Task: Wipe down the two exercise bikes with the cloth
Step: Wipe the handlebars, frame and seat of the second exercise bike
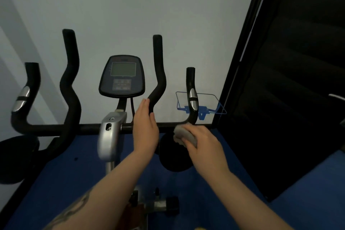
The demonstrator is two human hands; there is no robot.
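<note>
The right hand (202, 141) is gripping a bunched grey cloth (183, 135) and pressing it where the horizontal handlebar (89, 127) bends up into the outer right grip (191, 97), whose long axis is rising straight above the cloth. The left hand (145, 123), fingers straight and holding nothing, is resting against the inner right grip (158, 78). The foam-covered exercise bike bars are looking matte black, with silver pulse sensors (193, 99).

No text can be read; the console (122, 76) screen and buttons are blurred.
</note>
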